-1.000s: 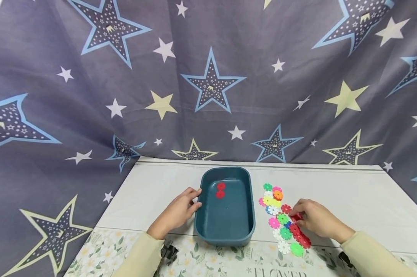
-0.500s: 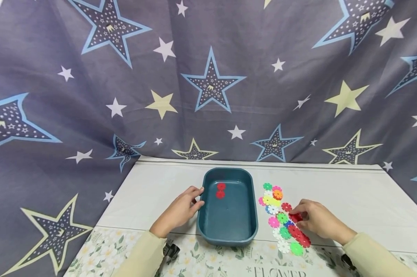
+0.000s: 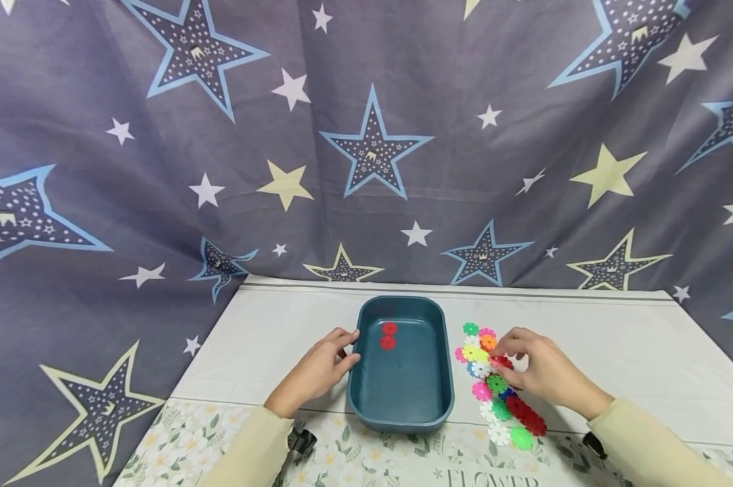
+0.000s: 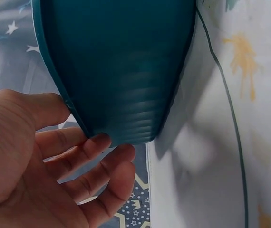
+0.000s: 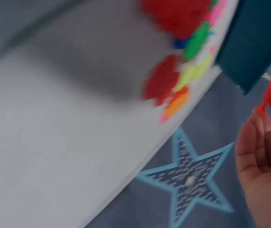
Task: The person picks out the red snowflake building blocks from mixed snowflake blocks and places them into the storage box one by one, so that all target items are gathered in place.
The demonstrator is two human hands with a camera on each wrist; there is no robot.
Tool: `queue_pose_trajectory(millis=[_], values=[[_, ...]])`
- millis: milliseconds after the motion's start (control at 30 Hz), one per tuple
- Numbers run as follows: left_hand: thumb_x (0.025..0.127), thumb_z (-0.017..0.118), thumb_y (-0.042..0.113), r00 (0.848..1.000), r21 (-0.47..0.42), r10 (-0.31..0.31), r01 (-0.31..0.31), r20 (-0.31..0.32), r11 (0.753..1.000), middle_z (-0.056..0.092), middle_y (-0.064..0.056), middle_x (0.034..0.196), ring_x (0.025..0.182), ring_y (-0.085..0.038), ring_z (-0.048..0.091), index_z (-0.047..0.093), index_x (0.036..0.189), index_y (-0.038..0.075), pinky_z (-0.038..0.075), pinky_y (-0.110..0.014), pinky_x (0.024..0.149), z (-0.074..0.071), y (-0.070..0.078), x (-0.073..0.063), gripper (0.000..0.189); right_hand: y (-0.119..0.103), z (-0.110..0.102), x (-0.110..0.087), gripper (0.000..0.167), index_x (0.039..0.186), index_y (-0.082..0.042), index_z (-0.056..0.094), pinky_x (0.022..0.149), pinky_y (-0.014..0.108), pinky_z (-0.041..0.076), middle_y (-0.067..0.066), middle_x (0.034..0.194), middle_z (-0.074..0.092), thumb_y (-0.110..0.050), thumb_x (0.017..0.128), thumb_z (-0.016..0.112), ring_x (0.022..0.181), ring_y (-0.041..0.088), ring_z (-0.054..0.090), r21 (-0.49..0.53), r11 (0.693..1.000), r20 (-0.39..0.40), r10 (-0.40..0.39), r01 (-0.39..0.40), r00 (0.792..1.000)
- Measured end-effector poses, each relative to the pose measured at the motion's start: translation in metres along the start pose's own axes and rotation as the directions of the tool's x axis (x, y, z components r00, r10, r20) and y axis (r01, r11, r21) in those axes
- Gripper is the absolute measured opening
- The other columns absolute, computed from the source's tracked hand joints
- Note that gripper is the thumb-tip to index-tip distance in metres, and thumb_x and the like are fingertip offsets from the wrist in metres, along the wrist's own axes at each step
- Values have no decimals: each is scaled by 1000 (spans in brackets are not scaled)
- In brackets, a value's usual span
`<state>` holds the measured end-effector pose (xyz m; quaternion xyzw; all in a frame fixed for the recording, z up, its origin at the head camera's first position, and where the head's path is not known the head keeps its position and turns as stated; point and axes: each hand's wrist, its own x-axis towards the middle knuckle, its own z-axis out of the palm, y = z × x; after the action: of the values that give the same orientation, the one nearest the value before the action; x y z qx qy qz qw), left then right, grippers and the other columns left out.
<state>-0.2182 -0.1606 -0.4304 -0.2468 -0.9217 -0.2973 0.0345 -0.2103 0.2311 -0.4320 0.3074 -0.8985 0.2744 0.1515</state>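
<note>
My left hand (image 3: 317,368) touches the left side of a dark teal plastic bin (image 3: 401,419), its thumb and fingertips right at the rim (image 4: 54,76). Inside the bin, toward its far end, lie two red flower-shaped discs (image 3: 388,342). A red notched disc (image 5: 267,97) is pinched between the thumb and fingers of my right hand (image 3: 543,368). That hand is over the loose pile of discs right of the bin. Close by lie a green disc (image 3: 497,384), a yellow disc (image 3: 471,353) and a row of overlapping red discs (image 3: 527,416).
More discs, among them a pink disc (image 3: 481,391), a white disc (image 3: 499,434) and an orange disc (image 3: 490,341), lie in the same pile. A white cloth with a floral front covers the table (image 3: 622,338). A star-patterned curtain (image 3: 451,189) hangs behind it.
The right hand has lifted a red disc from the pile and moved slightly left and away from me. The bin has shifted a little to the right, with the left hand following it.
</note>
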Motion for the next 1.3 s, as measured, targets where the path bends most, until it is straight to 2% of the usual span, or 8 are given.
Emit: queue_pose_trajectory(millis=[100, 200, 367, 500, 633, 800, 1033, 1300], values=[[95, 60, 17, 1000, -6, 2, -2, 5, 1000, 55, -6, 116, 84, -10, 56, 49, 137, -1, 47, -27, 67, 1, -1, 1, 47, -12, 6, 15, 19, 87, -17, 75, 68, 32, 52, -9, 93, 60, -11, 71, 83, 84, 9, 57, 31, 997, -9, -65, 65, 998], [95, 59, 18, 1000, -13, 1, -1, 12, 1000, 55, -7, 116, 85, -11, 56, 48, 137, -1, 47, -27, 68, 2, -1, 1, 47, -25, 17, 31, 19, 91, -15, 76, 75, 33, 51, -9, 94, 61, -11, 73, 82, 89, 8, 56, 61, 993, 21, -104, 103, 994], [96, 59, 18, 1000, -9, -4, 5, 16, 1000, 55, -6, 117, 85, -10, 56, 47, 137, -1, 47, -27, 68, 3, 1, 2, 47, -48, 42, 60, 18, 94, -13, 77, 77, 32, 49, -7, 96, 63, -12, 76, 78, 92, 10, 55, 81, 988, 112, -141, 133, 984], [96, 59, 17, 1000, -9, 2, -2, 18, 1000, 55, -7, 117, 85, -11, 56, 48, 137, -1, 46, -27, 67, 3, 3, 3, 47, -61, 63, 79, 13, 89, -14, 77, 76, 31, 48, -7, 90, 65, -14, 76, 79, 86, 10, 55, 76, 984, 204, -176, 164, 963], [96, 59, 18, 1000, -10, 0, 1, 22, 1000, 55, -7, 118, 85, -11, 56, 48, 137, 0, 47, -26, 67, 2, 5, 4, 47, -67, 80, 91, 8, 83, -16, 77, 73, 29, 47, -10, 82, 64, -16, 75, 80, 81, 8, 54, 69, 990, 315, -140, 125, 939], [96, 59, 19, 1000, -16, 5, -5, 23, 1000, 56, -7, 118, 86, -12, 57, 48, 137, 0, 47, -27, 68, 1, 5, 4, 47, -72, 90, 98, 8, 82, -17, 76, 69, 26, 48, -11, 79, 63, -16, 75, 80, 76, 7, 54, 43, 996, 376, -85, 75, 923], [96, 59, 19, 999, -39, -33, 34, 38, 999, 54, -8, 119, 88, -13, 58, 46, 138, 2, 48, -27, 68, -1, 1, 2, 48, -75, 96, 99, 10, 86, -16, 76, 69, 26, 49, -8, 84, 63, -17, 76, 80, 76, 7, 56, 22, 997, 408, -82, 81, 909], [96, 59, 16, 999, -88, -35, 38, 41, 995, 53, -9, 114, 89, -15, 59, 43, 139, -2, 48, -27, 67, 0, -2, 1, 49, -76, 98, 98, 5, 83, -20, 76, 66, 25, 49, -12, 82, 65, -17, 79, 76, 73, 3, 57, 62, 998, 407, -55, 32, 912]])
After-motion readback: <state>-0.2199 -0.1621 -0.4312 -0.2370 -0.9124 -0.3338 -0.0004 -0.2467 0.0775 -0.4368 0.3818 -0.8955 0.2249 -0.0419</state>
